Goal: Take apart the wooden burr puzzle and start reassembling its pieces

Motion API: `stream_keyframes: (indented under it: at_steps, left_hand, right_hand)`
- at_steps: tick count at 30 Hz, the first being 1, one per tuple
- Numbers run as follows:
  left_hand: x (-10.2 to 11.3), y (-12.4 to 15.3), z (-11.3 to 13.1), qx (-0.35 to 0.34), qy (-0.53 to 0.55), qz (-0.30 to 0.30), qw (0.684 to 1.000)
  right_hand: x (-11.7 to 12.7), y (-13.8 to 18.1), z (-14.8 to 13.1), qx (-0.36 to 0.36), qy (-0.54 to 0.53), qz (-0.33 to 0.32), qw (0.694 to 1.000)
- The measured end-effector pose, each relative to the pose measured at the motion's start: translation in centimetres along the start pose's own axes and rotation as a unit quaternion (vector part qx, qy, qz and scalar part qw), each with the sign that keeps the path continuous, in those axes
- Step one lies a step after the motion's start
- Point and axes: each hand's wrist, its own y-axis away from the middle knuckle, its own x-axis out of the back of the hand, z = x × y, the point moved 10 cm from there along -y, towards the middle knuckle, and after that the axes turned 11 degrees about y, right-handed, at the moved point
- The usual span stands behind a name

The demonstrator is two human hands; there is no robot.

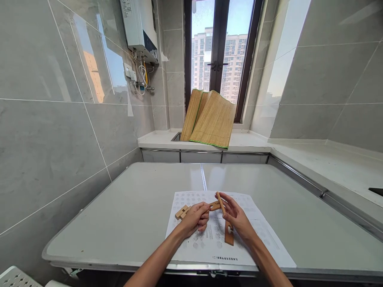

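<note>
My left hand (pixel 196 218) is closed in a pinch on the end of a notched wooden puzzle piece (pixel 214 205). With its fingers wrapped round a slim wooden stick (pixel 220 202), my right hand (pixel 235 213) holds it tilted across that piece, and the two appear to touch. Below the right hand, a flat wooden piece with a cut-out (pixel 229 234) lies on the printed sheet (pixel 203 251). Several light wooden blocks (pixel 181 212) lie just left of my left hand, which partly hides them.
The sheet with small printed diagrams rests on a white folding table (pixel 113 215) with a centre seam. Behind it, bamboo mats (pixel 214 119) lean by the window on a white ledge (pixel 245 138). A water heater (pixel 140 30) hangs on the left tiled wall. A metal rail (pixel 299 175) runs along the right.
</note>
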Motion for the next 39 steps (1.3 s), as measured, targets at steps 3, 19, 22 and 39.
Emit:
stream_keyframes:
  at_steps: [3,19,22,39]
  left_hand:
    - [-0.1,0.1,-0.1,0.006,0.000,-0.004,1.000]
    - [-1.1,0.8,-0.6,0.034,-0.003,-0.035,0.999]
    - [-1.2,0.8,-0.8,0.036,-0.003,-0.038,0.999]
    - [-1.1,0.9,-0.7,0.028,-0.010,-0.038,0.999]
  right_hand:
    - [-0.1,0.2,-0.1,0.004,0.010,0.004,1.000]
    - [-1.6,0.8,-0.7,0.009,0.049,-0.045,0.998]
    - [-1.7,0.9,-0.5,0.015,0.067,-0.044,0.997]
    - [-0.2,1.0,0.0,-0.012,0.049,0.021,0.999]
